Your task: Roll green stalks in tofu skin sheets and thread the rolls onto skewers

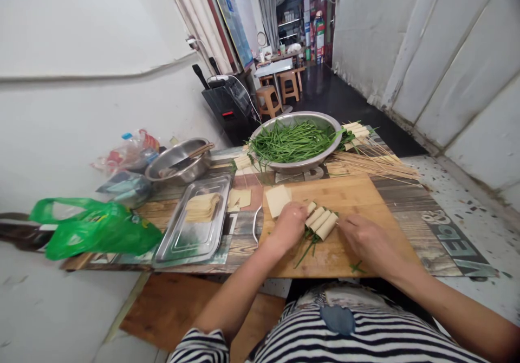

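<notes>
On a wooden cutting board (349, 200) lie three pale tofu-skin rolls (320, 222) side by side, with green chive stems sticking out below them. My left hand (289, 226) is curled closed against the left end of the rolls, fingers pressing on them. My right hand (363, 238) rests at their right end with fingers bent toward them; its fingertips are partly hidden. A flat square tofu sheet (278, 199) lies on the board just behind my left hand.
A steel bowl of chives (296, 141) stands behind the board, with bamboo skewers (374, 163) and finished rolls at its right. A steel tray (195, 219) holds stacked tofu sheets. A smaller steel bowl (179, 160) and green plastic bag (95, 227) sit left.
</notes>
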`<state>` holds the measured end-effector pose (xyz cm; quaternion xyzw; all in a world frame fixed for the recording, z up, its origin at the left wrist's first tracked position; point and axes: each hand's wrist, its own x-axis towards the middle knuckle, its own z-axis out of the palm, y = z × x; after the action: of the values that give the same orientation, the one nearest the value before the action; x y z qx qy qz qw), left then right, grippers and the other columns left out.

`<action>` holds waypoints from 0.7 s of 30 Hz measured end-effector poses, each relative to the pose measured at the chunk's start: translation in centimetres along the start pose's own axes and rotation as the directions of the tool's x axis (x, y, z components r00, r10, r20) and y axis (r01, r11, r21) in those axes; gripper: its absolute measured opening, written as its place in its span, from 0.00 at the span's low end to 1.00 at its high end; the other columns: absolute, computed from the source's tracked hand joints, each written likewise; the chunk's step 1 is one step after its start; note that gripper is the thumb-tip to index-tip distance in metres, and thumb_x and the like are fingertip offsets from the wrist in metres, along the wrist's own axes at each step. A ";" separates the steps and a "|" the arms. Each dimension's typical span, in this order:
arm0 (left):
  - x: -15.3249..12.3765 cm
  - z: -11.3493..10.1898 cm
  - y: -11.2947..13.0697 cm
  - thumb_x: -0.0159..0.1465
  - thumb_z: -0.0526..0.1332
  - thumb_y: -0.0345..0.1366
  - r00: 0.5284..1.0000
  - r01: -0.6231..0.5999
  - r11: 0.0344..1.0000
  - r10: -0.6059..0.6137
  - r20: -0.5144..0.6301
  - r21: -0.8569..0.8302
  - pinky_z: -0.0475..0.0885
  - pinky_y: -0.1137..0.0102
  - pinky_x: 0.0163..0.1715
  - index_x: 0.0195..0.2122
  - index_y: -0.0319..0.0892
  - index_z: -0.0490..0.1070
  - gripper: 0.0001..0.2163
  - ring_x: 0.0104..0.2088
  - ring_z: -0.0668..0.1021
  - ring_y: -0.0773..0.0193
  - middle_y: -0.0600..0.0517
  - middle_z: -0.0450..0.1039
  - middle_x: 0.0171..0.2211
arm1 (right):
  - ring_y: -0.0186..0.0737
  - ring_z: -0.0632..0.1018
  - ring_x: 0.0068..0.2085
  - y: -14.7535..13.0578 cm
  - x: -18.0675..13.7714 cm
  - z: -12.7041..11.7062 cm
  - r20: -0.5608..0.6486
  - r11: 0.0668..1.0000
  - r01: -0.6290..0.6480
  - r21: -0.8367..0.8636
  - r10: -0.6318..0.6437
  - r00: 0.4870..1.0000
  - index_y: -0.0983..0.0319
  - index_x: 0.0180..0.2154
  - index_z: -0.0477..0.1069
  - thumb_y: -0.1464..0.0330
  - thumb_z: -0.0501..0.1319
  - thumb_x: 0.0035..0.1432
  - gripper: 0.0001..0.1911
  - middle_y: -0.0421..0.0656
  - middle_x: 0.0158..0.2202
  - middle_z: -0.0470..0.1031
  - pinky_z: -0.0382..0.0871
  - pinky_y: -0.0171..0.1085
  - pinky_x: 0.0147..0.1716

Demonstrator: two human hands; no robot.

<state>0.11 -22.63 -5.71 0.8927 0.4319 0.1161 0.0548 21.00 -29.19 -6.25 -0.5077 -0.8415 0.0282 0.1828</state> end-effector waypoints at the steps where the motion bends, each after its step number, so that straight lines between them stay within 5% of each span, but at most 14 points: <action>1: 0.0 0.0 -0.1 0.66 0.51 0.26 1.000 -0.014 1.000 0.014 -0.009 -0.011 0.58 0.70 0.28 0.24 0.37 0.72 0.15 0.25 0.67 0.65 0.50 0.68 0.23 | 0.38 0.72 0.32 0.2 0.0 0.2 -0.013 1.000 0.004 0.026 -0.004 1.000 0.65 0.32 0.70 0.80 0.51 0.57 0.11 0.46 0.31 0.72 0.66 0.35 0.32; 13: 0.1 -0.3 -0.3 0.68 0.47 0.28 0.998 -0.030 0.998 0.033 0.056 -0.061 0.65 0.70 0.33 0.26 0.39 0.71 0.17 0.29 0.72 0.63 0.48 0.71 0.26 | 0.38 0.73 0.33 0.5 1.5 2.7 -0.128 0.999 0.042 0.022 -0.039 0.991 0.65 0.29 0.71 0.75 0.47 0.65 0.17 0.46 0.29 0.72 0.67 0.36 0.35; 17: -0.7 -0.3 1.3 0.68 0.52 0.45 0.995 0.094 0.993 -0.096 0.024 0.066 0.69 0.63 0.41 0.35 0.38 0.73 0.17 0.37 0.74 0.55 0.43 0.73 0.33 | 0.41 0.73 0.36 1.1 0.3 3.3 -0.079 0.999 0.007 -0.045 -0.011 0.997 0.64 0.36 0.72 0.69 0.51 0.66 0.12 0.46 0.34 0.74 0.67 0.38 0.37; 21: -2.2 0.4 3.6 0.57 0.61 0.57 0.969 0.244 0.956 -0.238 -0.060 0.163 0.68 0.56 0.45 0.49 0.34 0.69 0.30 0.43 0.73 0.47 0.39 0.71 0.42 | 0.41 0.73 0.34 1.8 -2.5 2.9 -0.031 0.992 -0.055 -0.112 0.052 0.998 0.63 0.35 0.72 0.67 0.51 0.66 0.13 0.46 0.31 0.73 0.64 0.38 0.34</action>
<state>1.65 -26.60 -5.76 0.8324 0.5468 0.0892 -0.0158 22.60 -30.08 -10.05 -0.5401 -0.8251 -0.0217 0.1648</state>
